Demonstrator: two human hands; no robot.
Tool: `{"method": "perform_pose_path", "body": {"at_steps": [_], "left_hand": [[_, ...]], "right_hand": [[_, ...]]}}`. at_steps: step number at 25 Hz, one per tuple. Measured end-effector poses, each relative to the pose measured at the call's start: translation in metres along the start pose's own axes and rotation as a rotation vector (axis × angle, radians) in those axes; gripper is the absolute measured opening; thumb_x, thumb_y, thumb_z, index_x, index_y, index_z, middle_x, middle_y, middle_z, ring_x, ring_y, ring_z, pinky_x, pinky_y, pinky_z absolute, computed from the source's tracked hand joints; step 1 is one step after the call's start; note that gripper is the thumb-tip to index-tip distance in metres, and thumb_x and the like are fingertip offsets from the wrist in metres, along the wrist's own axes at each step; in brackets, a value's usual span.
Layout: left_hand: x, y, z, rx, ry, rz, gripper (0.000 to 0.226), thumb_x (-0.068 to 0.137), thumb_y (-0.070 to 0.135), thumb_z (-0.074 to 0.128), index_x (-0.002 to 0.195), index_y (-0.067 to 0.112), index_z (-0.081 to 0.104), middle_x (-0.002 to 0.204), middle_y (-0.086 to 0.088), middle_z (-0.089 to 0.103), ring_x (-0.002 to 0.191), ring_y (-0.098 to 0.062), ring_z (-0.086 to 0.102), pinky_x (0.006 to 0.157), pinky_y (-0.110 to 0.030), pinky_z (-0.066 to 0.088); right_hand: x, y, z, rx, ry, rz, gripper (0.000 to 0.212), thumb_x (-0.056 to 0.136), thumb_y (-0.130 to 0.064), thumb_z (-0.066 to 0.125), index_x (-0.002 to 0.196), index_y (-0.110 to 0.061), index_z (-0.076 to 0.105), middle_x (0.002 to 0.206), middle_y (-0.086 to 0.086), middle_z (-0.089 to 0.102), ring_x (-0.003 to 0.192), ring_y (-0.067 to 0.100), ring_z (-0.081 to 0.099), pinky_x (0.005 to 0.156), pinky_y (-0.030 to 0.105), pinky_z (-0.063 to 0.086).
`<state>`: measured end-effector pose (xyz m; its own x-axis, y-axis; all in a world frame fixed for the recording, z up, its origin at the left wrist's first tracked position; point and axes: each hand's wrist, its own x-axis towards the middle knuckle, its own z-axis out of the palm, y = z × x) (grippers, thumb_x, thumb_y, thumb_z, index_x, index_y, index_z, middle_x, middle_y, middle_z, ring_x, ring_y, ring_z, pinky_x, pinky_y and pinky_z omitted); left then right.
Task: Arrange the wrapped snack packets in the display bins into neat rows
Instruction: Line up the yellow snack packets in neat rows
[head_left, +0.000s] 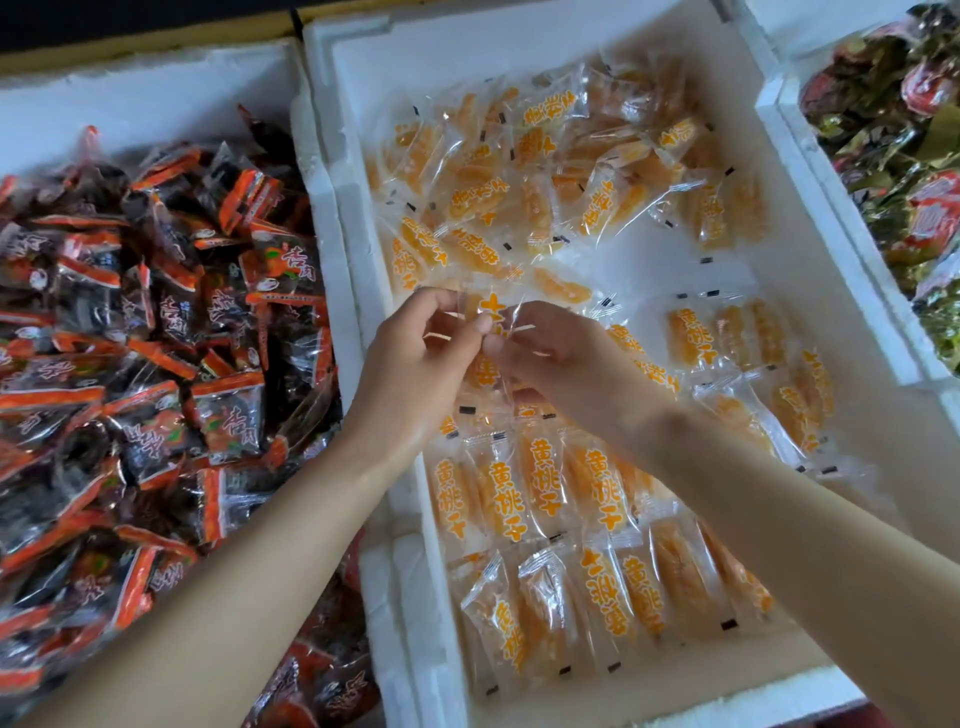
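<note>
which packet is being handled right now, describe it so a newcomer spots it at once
Find the middle white foam bin, holding clear packets of orange fruit slices. Near its centre the left hand and right hand pinch one orange-lettered packet between them. It alone is held in the hands; the others lie loose or in rows on the bin floor.

Head camera looks steeply down, close over the foam bin (519, 41).
</note>
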<state>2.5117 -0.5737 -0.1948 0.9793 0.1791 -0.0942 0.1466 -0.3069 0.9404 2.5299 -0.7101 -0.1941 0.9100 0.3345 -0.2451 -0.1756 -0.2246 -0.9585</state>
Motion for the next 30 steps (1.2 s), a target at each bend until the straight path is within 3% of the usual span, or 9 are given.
{"method": "perform_pose_path", "body": {"at_steps": [3, 5, 8, 10, 13, 16, 21, 26, 30], "left_hand": [[-0.005, -0.007, -0.016, 0.237, -0.027, 0.122, 0.016, 0.094, 0.019, 0.057, 0.109, 0.02, 0.059, 0.099, 0.004, 0.061, 0.088, -0.009, 0.058, 0.08, -0.016, 0.044], [-0.011, -0.017, -0.029, 0.541, -0.074, 0.298, 0.025, 0.092, 0.017, 0.057, 0.117, 0.014, 0.058, 0.107, 0.003, 0.056, 0.102, -0.013, 0.05, 0.088, -0.018, 0.036], [-0.019, -0.033, -0.051, 0.861, -0.157, 0.425, 0.026, 0.09, 0.015, 0.059, 0.116, 0.011, 0.06, 0.113, -0.003, 0.056, 0.111, -0.021, 0.045, 0.095, -0.026, 0.028], [-0.024, -0.039, -0.06, 0.95, -0.194, 0.47, 0.026, 0.088, 0.014, 0.06, 0.114, 0.01, 0.061, 0.116, -0.005, 0.057, 0.114, -0.023, 0.046, 0.098, -0.027, 0.026], [-0.027, -0.043, -0.063, 0.976, -0.221, 0.481, 0.03, 0.087, 0.018, 0.054, 0.115, 0.008, 0.061, 0.125, -0.005, 0.055, 0.122, -0.021, 0.044, 0.105, -0.026, 0.027], [-0.027, -0.043, -0.061, 0.966, -0.209, 0.466, 0.03, 0.087, 0.016, 0.058, 0.116, 0.008, 0.06, 0.126, -0.005, 0.054, 0.124, -0.02, 0.043, 0.105, -0.032, 0.035], [-0.028, -0.044, -0.062, 1.007, -0.199, 0.526, 0.03, 0.085, 0.015, 0.057, 0.114, 0.008, 0.06, 0.121, -0.006, 0.057, 0.118, -0.022, 0.047, 0.099, -0.036, 0.042], [-0.031, -0.035, -0.035, 1.0, -0.186, 0.598, 0.03, 0.086, 0.02, 0.044, 0.107, 0.01, 0.062, 0.114, -0.007, 0.06, 0.11, -0.025, 0.055, 0.091, -0.038, 0.045], [-0.035, -0.022, 0.031, 0.909, -0.291, 0.711, 0.033, 0.084, 0.022, 0.045, 0.109, 0.011, 0.063, 0.114, -0.008, 0.062, 0.107, -0.027, 0.058, 0.094, -0.033, 0.04]], "right_hand": [[0.016, 0.003, 0.004, -0.061, 0.156, -0.029, 0.022, 0.09, -0.02, 0.061, 0.069, -0.018, 0.053, 0.066, 0.0, 0.059, 0.062, 0.011, 0.058, 0.072, 0.034, 0.054], [0.03, 0.01, 0.005, -0.255, 0.243, -0.041, 0.028, 0.089, -0.027, 0.061, 0.063, -0.025, 0.05, 0.074, 0.0, 0.063, 0.071, 0.017, 0.063, 0.075, 0.034, 0.053], [0.041, 0.02, 0.02, -0.521, 0.171, -0.041, 0.021, 0.091, -0.032, 0.057, 0.072, -0.025, 0.05, 0.078, 0.0, 0.065, 0.073, 0.018, 0.06, 0.059, 0.017, 0.041], [0.045, 0.024, 0.032, -0.55, 0.066, -0.005, 0.016, 0.091, -0.033, 0.057, 0.093, -0.018, 0.051, 0.076, 0.0, 0.065, 0.069, 0.019, 0.06, 0.056, 0.021, 0.042], [0.049, 0.028, 0.04, -0.629, -0.041, 0.053, 0.027, 0.088, -0.032, 0.059, 0.105, -0.015, 0.049, 0.085, 0.008, 0.067, 0.072, 0.024, 0.064, 0.068, 0.036, 0.054], [0.05, 0.029, 0.04, -0.719, -0.039, 0.03, 0.037, 0.084, -0.034, 0.067, 0.107, -0.013, 0.048, 0.091, 0.011, 0.067, 0.075, 0.026, 0.065, 0.074, 0.041, 0.054], [0.033, 0.025, 0.046, -1.039, 0.003, -0.129, 0.051, 0.088, -0.046, 0.057, 0.125, -0.018, 0.036, 0.1, 0.0, 0.069, 0.095, 0.024, 0.064, 0.072, 0.034, 0.048], [-0.021, 0.026, -0.009, -0.829, 0.263, -0.334, 0.031, 0.093, -0.021, 0.055, 0.122, -0.014, 0.05, 0.116, -0.001, 0.06, 0.109, 0.02, 0.053, 0.084, 0.026, 0.038], [-0.062, 0.052, -0.088, -0.991, 0.391, -0.022, 0.045, 0.088, -0.026, 0.06, 0.128, -0.011, 0.047, 0.125, 0.012, 0.052, 0.117, 0.033, 0.046, 0.094, 0.034, 0.033]]}}
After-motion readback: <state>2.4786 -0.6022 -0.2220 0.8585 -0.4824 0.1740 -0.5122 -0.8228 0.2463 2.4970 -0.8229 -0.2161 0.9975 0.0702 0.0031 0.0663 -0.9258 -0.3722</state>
